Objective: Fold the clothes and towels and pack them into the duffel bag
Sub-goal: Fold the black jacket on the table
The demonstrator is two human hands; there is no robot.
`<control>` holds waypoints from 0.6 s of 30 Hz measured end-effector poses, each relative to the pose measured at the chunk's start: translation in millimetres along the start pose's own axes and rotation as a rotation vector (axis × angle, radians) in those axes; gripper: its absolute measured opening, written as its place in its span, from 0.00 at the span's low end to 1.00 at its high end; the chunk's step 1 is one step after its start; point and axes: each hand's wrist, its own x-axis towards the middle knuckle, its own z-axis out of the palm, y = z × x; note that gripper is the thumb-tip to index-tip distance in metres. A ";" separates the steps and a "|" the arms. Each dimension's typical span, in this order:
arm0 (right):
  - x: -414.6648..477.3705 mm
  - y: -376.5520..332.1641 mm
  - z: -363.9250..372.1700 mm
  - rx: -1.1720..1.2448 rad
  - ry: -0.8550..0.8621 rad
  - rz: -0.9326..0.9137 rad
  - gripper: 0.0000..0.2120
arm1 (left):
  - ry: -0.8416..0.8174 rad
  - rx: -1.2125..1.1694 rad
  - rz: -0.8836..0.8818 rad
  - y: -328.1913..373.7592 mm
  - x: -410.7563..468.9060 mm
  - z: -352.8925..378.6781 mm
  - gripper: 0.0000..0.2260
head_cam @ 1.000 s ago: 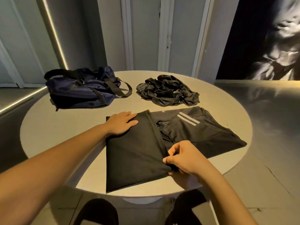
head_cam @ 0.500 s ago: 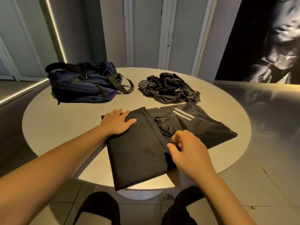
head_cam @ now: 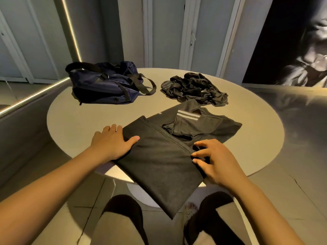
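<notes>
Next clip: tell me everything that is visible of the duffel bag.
The duffel bag is navy, of soft cloth, slumped and creased. It has black webbing straps, a metal ring on top and a dark round stud on its near side. It lies on the far left of the round table, with one strap loop trailing on the tabletop toward the crumpled black pile. Only the table touches it. Whether it is open, or holds anything, cannot be told.

Matt black cloth shirt, smooth table

Sleeveless bare forearms; black garment over both legs.
</notes>
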 end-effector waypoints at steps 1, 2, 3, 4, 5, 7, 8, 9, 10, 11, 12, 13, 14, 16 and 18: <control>1.3 -2.3 -1.0 -0.023 -0.015 0.005 0.12 | 0.008 0.002 -0.010 -5.8 -6.9 1.0 0.48; 2.4 -5.2 -2.0 -0.041 -0.029 0.010 0.12 | 0.016 0.008 -0.021 -11.3 -14.2 2.2 0.48; 3.1 -8.2 -3.1 -0.055 -0.045 0.019 0.13 | 0.024 0.020 -0.031 -14.7 -21.3 3.1 0.48; 3.1 -12.5 -3.8 -0.060 -0.056 0.025 0.13 | 0.032 0.034 -0.047 -18.8 -30.3 3.9 0.48; 2.2 -16.2 -4.7 -0.062 -0.065 0.028 0.13 | 0.039 0.048 -0.061 -21.8 -38.4 4.6 0.47; -0.4 -25.1 -7.1 -0.071 -0.073 0.018 0.14 | 0.050 0.064 -0.081 -26.7 -53.7 4.6 0.46; -1.2 -28.6 -7.2 -0.078 -0.078 0.014 0.14 | 0.056 0.061 -0.082 -30.2 -60.4 3.9 0.45; -1.7 -31.8 -7.4 -0.090 -0.094 0.024 0.14 | 0.078 0.050 -0.069 -34.3 -66.0 3.1 0.43; -3.1 -33.8 -7.0 -0.102 -0.115 0.037 0.15 | 0.111 0.026 -0.042 -39.4 -71.1 2.5 0.42; -5.3 -35.7 -6.9 -0.120 -0.125 0.050 0.15 | 0.152 -0.016 -0.010 -45.2 -75.9 1.5 0.40; -9.2 -37.7 -7.4 -0.129 -0.093 0.052 0.14 | 0.208 -0.090 0.018 -51.6 -81.0 0.9 0.37; -15.8 -39.1 -6.9 -0.120 -0.021 0.066 0.12 | 0.281 -0.181 0.041 -57.5 -86.2 1.3 0.33; -24.7 -40.9 -6.9 -0.078 0.100 0.098 0.09 | 0.365 -0.258 0.061 -63.0 -92.2 2.1 0.28; -46.1 -40.3 0.3 0.113 0.311 0.259 0.05 | 0.536 -0.330 0.079 -71.4 -106.5 5.2 0.17; -66.2 -38.6 12.2 0.400 0.323 0.465 0.16 | 0.607 -0.421 0.032 -74.9 -119.7 9.3 0.10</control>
